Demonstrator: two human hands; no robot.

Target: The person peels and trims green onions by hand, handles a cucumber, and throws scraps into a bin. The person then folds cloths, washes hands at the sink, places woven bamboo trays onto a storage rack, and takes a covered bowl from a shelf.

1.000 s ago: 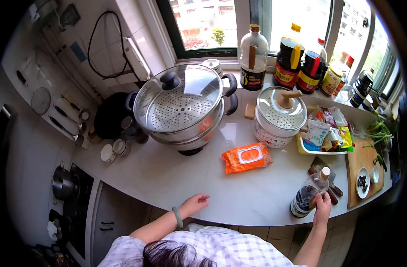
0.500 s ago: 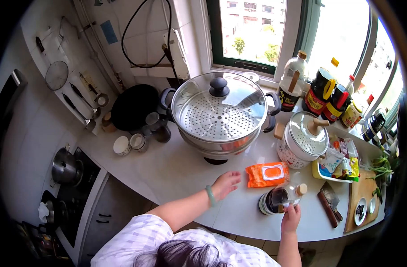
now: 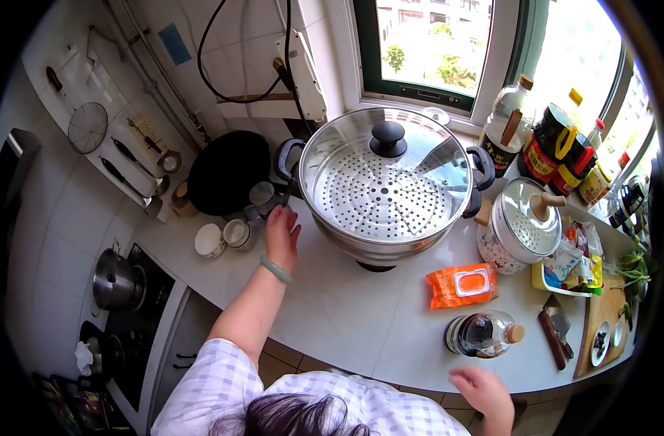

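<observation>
My left hand [image 3: 281, 238], a green bangle on its wrist, reaches forward with fingers stretched out. It overlaps a dark-bottomed clear cup [image 3: 263, 198]; I cannot tell whether they touch. Left of it stand a white bowl [image 3: 210, 240] and a small glass jar [image 3: 237, 233]. My right hand [image 3: 483, 392] hovers by the counter's front edge, fingers loosely bent and holding nothing. Just beyond it, a clear bottle of dark liquid [image 3: 481, 334] with a wooden-looking stopper stands on the counter. An orange wipes pack [image 3: 444, 287] lies behind that bottle.
A large steamer [image 3: 383, 196] with a glass lid occupies the middle. To its right are a lidded white pot [image 3: 503, 236], a cleaver [image 3: 557, 320], a cutting board [image 3: 592, 341] and sauce bottles [image 3: 546, 149]. A black wok [image 3: 227, 174] leans at the back left; a stove [image 3: 139, 320] sits left.
My right hand has let go of the dark-liquid bottle and drawn back toward the edge. My left hand has moved left and forward to the cups. The view has shifted slightly.
</observation>
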